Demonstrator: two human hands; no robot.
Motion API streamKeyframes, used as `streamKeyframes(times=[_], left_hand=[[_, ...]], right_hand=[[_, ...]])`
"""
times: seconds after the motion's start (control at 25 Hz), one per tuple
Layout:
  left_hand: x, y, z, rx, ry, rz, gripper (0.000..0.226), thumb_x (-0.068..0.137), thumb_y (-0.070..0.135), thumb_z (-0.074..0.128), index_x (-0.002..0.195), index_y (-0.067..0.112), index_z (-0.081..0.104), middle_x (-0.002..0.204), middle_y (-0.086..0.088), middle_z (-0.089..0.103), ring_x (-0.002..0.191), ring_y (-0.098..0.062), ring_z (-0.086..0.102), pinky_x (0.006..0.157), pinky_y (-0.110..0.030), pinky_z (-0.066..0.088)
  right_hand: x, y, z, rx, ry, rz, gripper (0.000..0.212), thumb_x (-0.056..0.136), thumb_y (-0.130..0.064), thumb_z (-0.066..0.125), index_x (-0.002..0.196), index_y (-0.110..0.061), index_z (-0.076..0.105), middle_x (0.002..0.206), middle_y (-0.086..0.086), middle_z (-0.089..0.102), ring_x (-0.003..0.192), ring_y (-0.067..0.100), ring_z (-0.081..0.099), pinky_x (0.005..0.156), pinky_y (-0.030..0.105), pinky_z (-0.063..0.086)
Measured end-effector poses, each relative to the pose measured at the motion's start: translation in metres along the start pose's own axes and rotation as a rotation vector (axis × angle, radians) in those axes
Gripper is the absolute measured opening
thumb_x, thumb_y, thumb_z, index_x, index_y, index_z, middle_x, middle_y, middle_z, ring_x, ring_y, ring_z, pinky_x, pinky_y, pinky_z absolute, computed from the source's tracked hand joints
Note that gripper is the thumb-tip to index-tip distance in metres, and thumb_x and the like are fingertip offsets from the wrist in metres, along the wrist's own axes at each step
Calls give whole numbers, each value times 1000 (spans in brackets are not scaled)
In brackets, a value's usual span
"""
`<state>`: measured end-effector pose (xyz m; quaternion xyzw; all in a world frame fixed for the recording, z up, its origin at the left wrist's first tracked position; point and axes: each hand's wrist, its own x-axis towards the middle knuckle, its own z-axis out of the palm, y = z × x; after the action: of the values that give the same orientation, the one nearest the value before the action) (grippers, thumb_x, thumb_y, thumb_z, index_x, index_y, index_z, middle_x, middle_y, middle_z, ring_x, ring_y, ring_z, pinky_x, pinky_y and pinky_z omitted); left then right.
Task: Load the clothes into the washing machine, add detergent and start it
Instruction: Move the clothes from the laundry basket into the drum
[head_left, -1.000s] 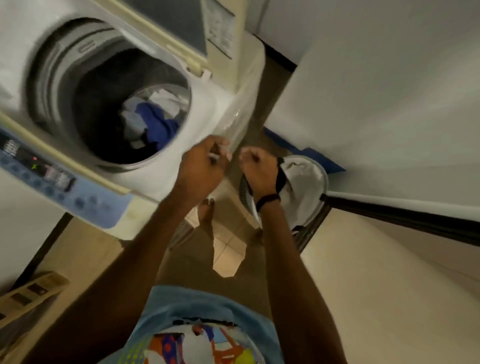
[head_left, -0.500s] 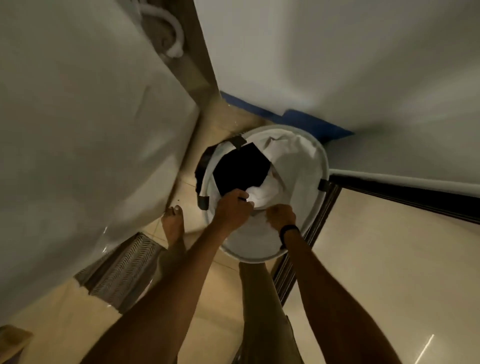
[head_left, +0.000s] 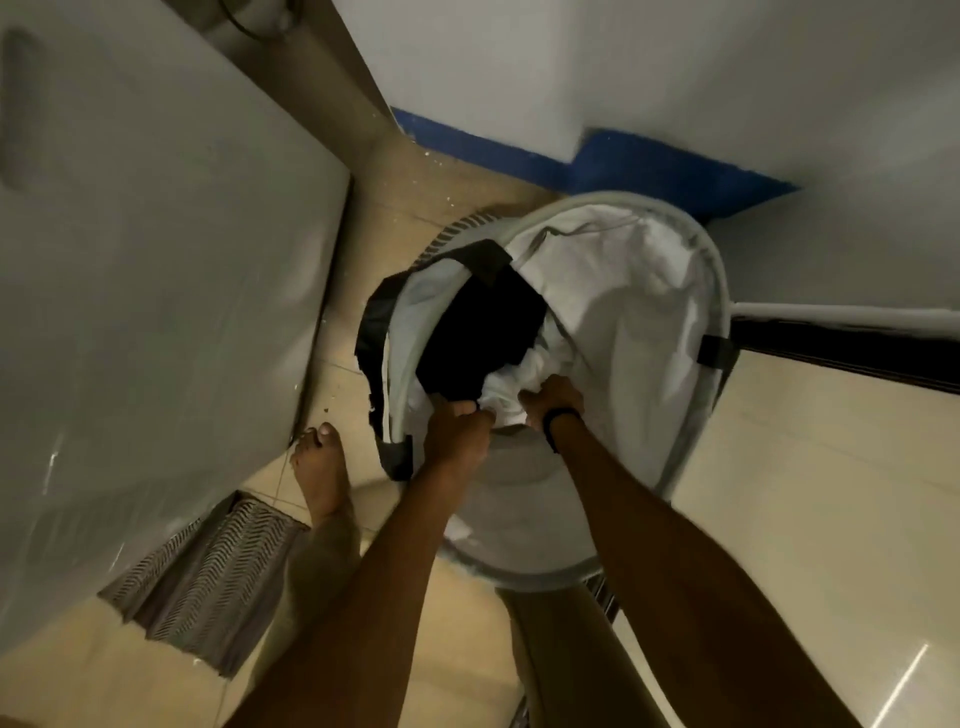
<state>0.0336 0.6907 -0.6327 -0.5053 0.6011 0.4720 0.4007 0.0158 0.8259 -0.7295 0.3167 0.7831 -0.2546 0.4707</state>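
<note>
Down in the laundry hamper (head_left: 712, 291): left hand (head_left: 457, 431) clenched on a black garment (head_left: 478, 338), right hand (head_left: 553, 402) bunched into white cloth (head_left: 506, 387). Soft, light, floppy stuff, probably tangled; best gathered in big fistfuls from the middle.

Both forearms are bare, no sleeves anywhere along them. A thin black band circles the wrist just behind the right hand (head_left: 553, 402). The left hand (head_left: 457, 431) wears nothing. At seven o'clock a bare foot (head_left: 319, 467), no shoe or sock. At six o'clock a leg in tan cloth.
</note>
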Motion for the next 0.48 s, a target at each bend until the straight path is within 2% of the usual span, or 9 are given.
streamKeyframes(times=[0.08, 0.16, 0.2, 0.28, 0.32, 0.4, 0.48], left_hand=[[-36, 10, -2, -2, -23, 17, 77, 69, 42, 64, 140, 18, 46, 128, -22, 61, 119, -43, 57, 101, -58, 47], [-77, 24, -6, 9, -22, 68, 69, 81, 42, 64, 142, 19, 42, 135, -13, 57, 119, -35, 57, 102, -47, 48], [-91, 31, -9, 24, -2, 81, 70, 85, 47, 62, 145, 20, 39, 139, -10, 53, 121, -32, 54, 101, -42, 47], [-124, 45, -14, 70, -4, 32, 91, 76, 70, 59, 150, 27, 29, 148, -9, 41, 130, -34, 46, 104, -44, 43], [-141, 50, -18, 85, -22, -7, 102, 67, 80, 58, 151, 31, 27, 151, -6, 37, 133, -34, 43, 106, -48, 41], [-163, 52, -29, -13, -131, -41, 111, 53, 87, 63, 147, 38, 31, 149, 1, 41, 131, -32, 46, 105, -53, 42], [-196, 56, -40, -129, -291, -28, 98, 59, 74, 73, 143, 34, 40, 145, -1, 50, 126, -27, 53, 105, -49, 44]], right_hand=[[-56, -6, -20, 85, 24, -69, 39, 85, -33, 65, 112, -6, 59, 115, 13, 64, 108, 31, 60, 84, 32, 48], [-125, -11, -49, 247, 67, -136, 24, 81, -29, 68, 95, -11, 60, 95, 7, 62, 96, 30, 62, 77, 31, 48], [-161, -14, -66, 349, 80, -139, 19, 79, -25, 70, 86, -11, 61, 86, 5, 62, 87, 28, 61, 70, 29, 47], [-230, -16, -100, 600, 57, -86, 10, 65, -16, 70, 70, -13, 62, 73, 3, 60, 77, 24, 57, 60, 26, 41], [-262, -17, -117, 771, 9, -71, 10, 55, -13, 67, 61, -13, 59, 70, 5, 57, 76, 24, 56, 59, 26, 40], [-324, -16, -146, 1148, -204, -115, 10, 42, -5, 57, 52, -7, 55, 67, 14, 55, 73, 28, 58, 58, 28, 46], [-382, -15, -171, 1414, -459, -218, 6, 40, 0, 56, 45, 0, 59, 67, 17, 63, 70, 30, 66, 57, 29, 54]])
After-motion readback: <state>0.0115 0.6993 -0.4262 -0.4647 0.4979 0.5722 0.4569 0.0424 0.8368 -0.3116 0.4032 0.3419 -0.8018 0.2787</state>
